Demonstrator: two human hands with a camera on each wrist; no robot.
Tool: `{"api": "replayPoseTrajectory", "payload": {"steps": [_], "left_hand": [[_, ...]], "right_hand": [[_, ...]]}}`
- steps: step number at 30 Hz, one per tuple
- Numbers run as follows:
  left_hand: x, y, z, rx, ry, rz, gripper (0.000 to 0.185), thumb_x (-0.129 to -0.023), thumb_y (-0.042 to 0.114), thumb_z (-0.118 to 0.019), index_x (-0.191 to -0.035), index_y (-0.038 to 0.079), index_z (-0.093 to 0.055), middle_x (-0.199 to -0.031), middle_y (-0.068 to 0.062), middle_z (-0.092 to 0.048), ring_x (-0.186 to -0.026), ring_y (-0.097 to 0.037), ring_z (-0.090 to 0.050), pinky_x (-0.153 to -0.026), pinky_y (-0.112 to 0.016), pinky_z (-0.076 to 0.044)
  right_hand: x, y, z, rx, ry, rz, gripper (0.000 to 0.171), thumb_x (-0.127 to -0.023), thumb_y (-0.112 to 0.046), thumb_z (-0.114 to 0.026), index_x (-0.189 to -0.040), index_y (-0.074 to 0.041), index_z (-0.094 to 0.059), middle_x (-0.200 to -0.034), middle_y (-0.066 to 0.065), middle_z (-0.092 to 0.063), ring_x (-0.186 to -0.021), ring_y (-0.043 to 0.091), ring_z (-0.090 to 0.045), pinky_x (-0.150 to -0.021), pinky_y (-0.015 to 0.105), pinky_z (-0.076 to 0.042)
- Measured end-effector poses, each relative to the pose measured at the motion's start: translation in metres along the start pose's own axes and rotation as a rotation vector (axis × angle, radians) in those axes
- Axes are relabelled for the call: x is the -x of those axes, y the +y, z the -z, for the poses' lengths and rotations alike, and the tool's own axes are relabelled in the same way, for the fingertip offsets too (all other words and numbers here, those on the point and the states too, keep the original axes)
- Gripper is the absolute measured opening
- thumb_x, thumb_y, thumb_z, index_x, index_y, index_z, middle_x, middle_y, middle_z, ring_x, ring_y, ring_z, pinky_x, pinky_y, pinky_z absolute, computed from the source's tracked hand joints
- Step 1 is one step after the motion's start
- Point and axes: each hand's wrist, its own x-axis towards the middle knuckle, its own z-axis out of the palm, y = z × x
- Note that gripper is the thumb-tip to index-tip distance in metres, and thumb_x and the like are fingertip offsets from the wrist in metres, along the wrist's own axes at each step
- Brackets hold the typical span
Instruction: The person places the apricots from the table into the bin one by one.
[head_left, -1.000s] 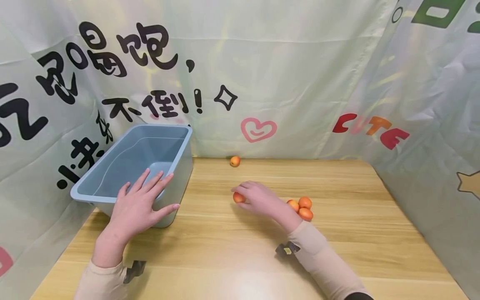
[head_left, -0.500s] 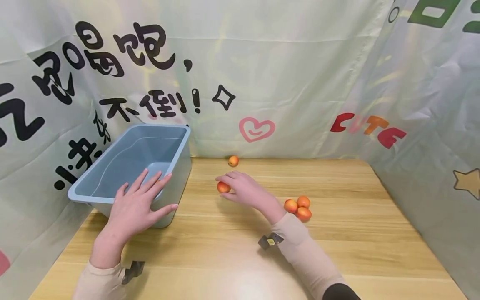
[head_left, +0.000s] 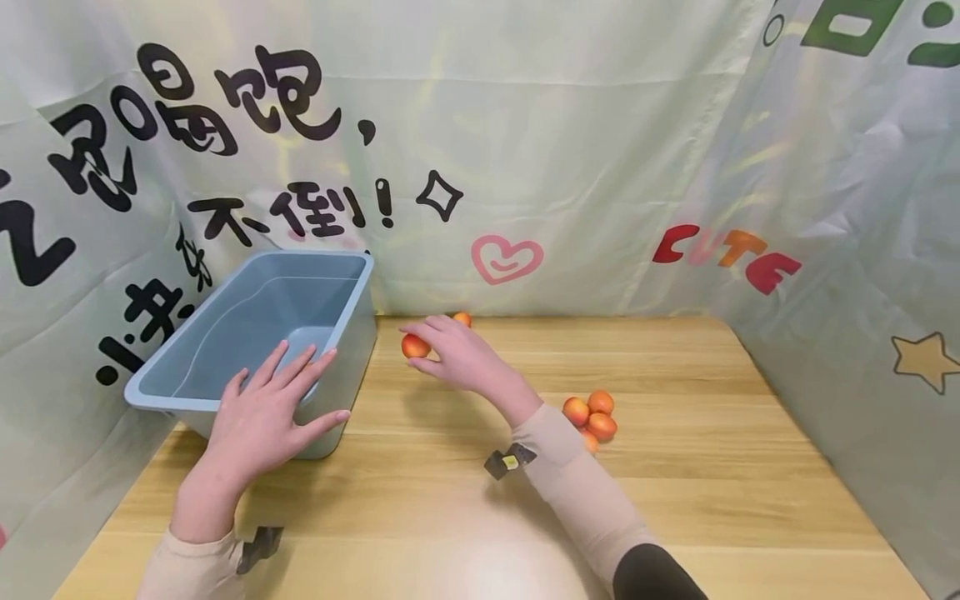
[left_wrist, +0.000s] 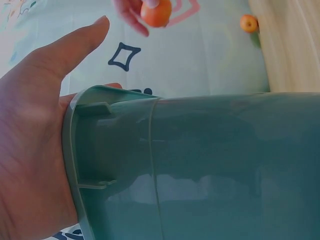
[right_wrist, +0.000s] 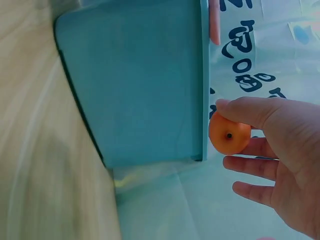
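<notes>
My right hand (head_left: 459,354) pinches a small orange fruit, an apricot by its look (head_left: 416,346), between thumb and fingers above the table. In the right wrist view the thumb lies over that apricot (right_wrist: 229,133), and its dark stem pit shows. My left hand (head_left: 258,429) lies over the near rim of a blue plastic tub (head_left: 358,321), its fingers straight and spread, its thumb held away. From the left wrist view, the palm sits against the tub's rim (left_wrist: 70,145); most fingers are hidden behind it.
Several more apricots (head_left: 600,402) lie clustered on the wooden table (head_left: 675,500), right of my right forearm. Another apricot (head_left: 462,319) sits at the table's back edge, partly hidden by my right hand. A printed cloth (head_left: 585,167) hangs around the table's back and sides.
My right hand has carried the apricot leftward and up, away from the cluster and closer to the tub. The left hand keeps its place on the rim. The view has shifted slightly.
</notes>
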Motion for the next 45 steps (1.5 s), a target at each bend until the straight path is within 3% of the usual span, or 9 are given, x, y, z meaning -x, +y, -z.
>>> {"api": "replayPoseTrajectory", "payload": {"steps": [25, 35, 45], "left_hand": [[0.000, -0.002, 0.000, -0.018, 0.012, -0.008, 0.082, -0.081, 0.073, -0.057, -0.150, 0.035, -0.036, -0.152, -0.007, -0.045, -0.148, -0.033, -0.027, -0.102, -0.071, -0.026], [-0.001, -0.001, 0.001, -0.022, 0.002, -0.008, 0.082, -0.082, 0.071, -0.058, -0.151, 0.034, -0.035, -0.153, -0.007, -0.044, -0.148, -0.033, -0.026, -0.102, -0.071, -0.025], [-0.002, -0.001, 0.000, -0.032, -0.007, -0.009, 0.083, -0.082, 0.071, -0.059, -0.152, 0.035, -0.033, -0.153, -0.007, -0.044, -0.148, -0.033, -0.026, -0.103, -0.071, -0.025]], "right_hand": [[-0.073, -0.027, 0.006, -0.035, 0.046, 0.059, 0.052, -0.093, -0.037, -0.065, -0.140, -0.017, -0.053, -0.128, 0.002, -0.062, -0.117, 0.016, -0.058, -0.104, 0.027, -0.046], [-0.101, -0.037, -0.005, -0.115, -0.018, 0.045, 0.055, -0.093, -0.038, -0.065, -0.142, -0.018, -0.050, -0.136, 0.001, -0.058, -0.123, 0.014, -0.054, -0.105, 0.023, -0.044], [-0.118, -0.041, -0.022, -0.189, 0.013, 0.037, 0.053, -0.092, -0.035, -0.068, -0.139, -0.015, -0.054, -0.132, 0.001, -0.061, -0.117, 0.013, -0.057, -0.100, 0.016, -0.044]]}}
